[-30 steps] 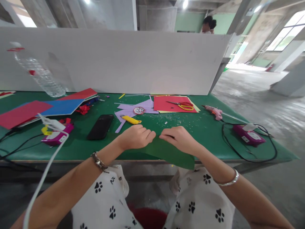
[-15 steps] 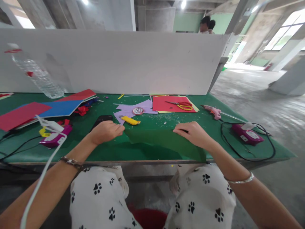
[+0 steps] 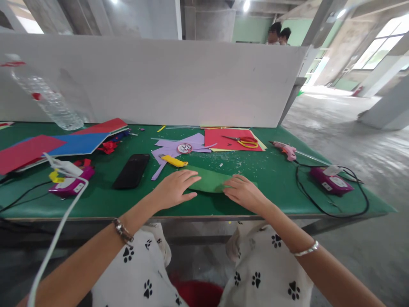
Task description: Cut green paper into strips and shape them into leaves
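A green paper sheet (image 3: 209, 181) lies folded on the green table (image 3: 271, 170) near its front edge. My left hand (image 3: 174, 187) rests flat on the sheet's left part, fingers stretched out. My right hand (image 3: 243, 192) presses flat on its right part, fingers also spread. Neither hand grips anything.
A black phone (image 3: 131, 170) lies left of my hands. Behind are purple paper pieces (image 3: 179, 147), a yellow cutter (image 3: 174, 161), a tape roll (image 3: 184, 148), red paper (image 3: 230, 138) with scissors (image 3: 244, 141), a glue gun (image 3: 286, 149), coloured sheets (image 3: 64, 145), a bottle (image 3: 44, 96) and a white divider (image 3: 159, 81).
The green sheet, held spread between both hands, has been folded over onto the table. Both hands have moved inward and now lie flat on it.
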Tool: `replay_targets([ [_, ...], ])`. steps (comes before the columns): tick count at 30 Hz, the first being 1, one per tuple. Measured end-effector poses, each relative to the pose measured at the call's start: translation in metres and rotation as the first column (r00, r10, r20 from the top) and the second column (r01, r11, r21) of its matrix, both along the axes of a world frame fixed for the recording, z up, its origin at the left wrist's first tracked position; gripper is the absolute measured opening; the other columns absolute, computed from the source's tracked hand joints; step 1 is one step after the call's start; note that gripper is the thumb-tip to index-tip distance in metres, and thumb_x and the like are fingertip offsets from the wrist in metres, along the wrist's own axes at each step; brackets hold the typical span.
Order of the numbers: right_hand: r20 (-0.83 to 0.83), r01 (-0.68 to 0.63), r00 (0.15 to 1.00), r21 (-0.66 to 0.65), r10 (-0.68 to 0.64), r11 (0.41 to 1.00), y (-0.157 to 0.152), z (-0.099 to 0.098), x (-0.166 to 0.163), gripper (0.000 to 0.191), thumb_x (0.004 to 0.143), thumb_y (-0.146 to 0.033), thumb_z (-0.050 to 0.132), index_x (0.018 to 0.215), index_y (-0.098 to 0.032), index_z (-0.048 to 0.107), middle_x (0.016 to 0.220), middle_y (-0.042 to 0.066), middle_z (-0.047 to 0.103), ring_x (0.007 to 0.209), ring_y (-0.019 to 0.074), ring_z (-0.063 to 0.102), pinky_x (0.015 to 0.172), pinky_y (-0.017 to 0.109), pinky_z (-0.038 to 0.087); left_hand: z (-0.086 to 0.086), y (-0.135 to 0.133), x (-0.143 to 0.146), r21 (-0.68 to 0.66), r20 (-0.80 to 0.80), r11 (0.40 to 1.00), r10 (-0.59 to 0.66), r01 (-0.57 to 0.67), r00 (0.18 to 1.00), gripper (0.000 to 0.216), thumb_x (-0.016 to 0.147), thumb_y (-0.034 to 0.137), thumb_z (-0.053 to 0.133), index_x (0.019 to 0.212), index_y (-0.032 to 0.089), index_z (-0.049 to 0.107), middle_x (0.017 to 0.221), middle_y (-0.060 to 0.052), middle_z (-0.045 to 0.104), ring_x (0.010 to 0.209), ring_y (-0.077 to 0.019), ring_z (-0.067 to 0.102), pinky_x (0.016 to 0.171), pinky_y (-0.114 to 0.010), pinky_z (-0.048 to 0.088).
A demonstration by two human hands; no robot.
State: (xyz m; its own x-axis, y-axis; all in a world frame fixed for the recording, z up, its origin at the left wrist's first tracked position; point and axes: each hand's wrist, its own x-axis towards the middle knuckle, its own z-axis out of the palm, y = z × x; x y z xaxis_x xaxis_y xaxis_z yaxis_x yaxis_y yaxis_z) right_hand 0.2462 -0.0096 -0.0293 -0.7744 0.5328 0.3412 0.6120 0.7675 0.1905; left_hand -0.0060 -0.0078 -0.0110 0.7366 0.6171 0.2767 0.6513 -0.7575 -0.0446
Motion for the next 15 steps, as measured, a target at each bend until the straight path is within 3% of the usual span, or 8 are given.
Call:
replay_targets([
  [3, -0.051, 0.053, 0.996, -0.345, -0.075, 0.937, 0.001, -0.003, 0.014, 0.02, 0.083, -0.029, 0.044, 0.083, -0.021, 0.061, 0.106, 0.006, 0.059, 0.096, 0.0155, 0.054, 0.087, 0.033, 0.04, -0.014, 0.012, -0.007, -0.162, 0.019, 0.982, 0.102, -0.097, 0.995, 0.044, 0.086, 0.04, 0.029, 0.12, 0.015, 0.043, 0.126, -0.012, 0.045, 0.117, -0.0214, 0.04, 0.094, -0.038, 0.036],
  [5, -0.061, 0.115, 0.985, -0.459, -0.161, 0.881, 0.004, -0.002, 0.022, 0.025, 0.081, -0.036, 0.043, 0.094, -0.022, 0.06, 0.116, 0.008, 0.053, 0.106, 0.0182, 0.049, 0.089, 0.035, 0.039, -0.02, 0.022, -0.01, -0.217, 0.016, 0.965, 0.156, -0.149, 0.988, 0.048, 0.086, 0.042, 0.028, 0.123, 0.015, 0.04, 0.13, -0.013, 0.041, 0.121, -0.0223, 0.036, 0.096, -0.039, 0.034],
  [8, 0.01, 0.28, 0.95, -0.469, -0.312, 0.838, 0.012, -0.004, 0.031, 0.049, 0.074, -0.043, 0.05, 0.119, -0.024, 0.046, 0.128, 0.013, 0.042, 0.118, 0.0266, 0.038, 0.094, 0.049, 0.031, -0.024, 0.032, -0.01, -0.268, -0.068, 0.936, 0.216, -0.226, 0.974, 0.063, 0.078, 0.053, 0.039, 0.125, 0.012, 0.038, 0.131, -0.017, 0.038, 0.121, -0.0275, 0.034, 0.095, -0.042, 0.033],
  [10, 0.073, 0.34, 0.935, -0.461, -0.347, 0.82, 0.019, -0.005, 0.034, 0.062, 0.069, -0.048, 0.053, 0.125, -0.027, 0.038, 0.131, 0.013, 0.038, 0.12, 0.0303, 0.034, 0.093, 0.055, 0.027, -0.026, 0.032, -0.008, -0.285, -0.115, 0.921, 0.244, -0.267, 0.963, 0.07, 0.072, 0.057, 0.045, 0.124, 0.01, 0.039, 0.129, -0.019, 0.039, 0.119, -0.0301, 0.036, 0.092, -0.042, 0.035],
  [15, 0.134, 0.364, 0.931, -0.403, -0.339, 0.84, 0.031, -0.002, 0.032, 0.061, 0.063, -0.053, 0.057, 0.118, -0.028, 0.046, 0.116, 0.012, 0.049, 0.109, 0.0314, 0.043, 0.089, 0.055, 0.029, -0.023, 0.01, 0.0, -0.258, -0.097, 0.932, 0.238, -0.255, 0.966, 0.061, 0.074, 0.055, 0.043, 0.117, 0.013, 0.046, 0.113, -0.014, 0.05, 0.102, -0.0261, 0.049, 0.08, -0.034, 0.042],
])
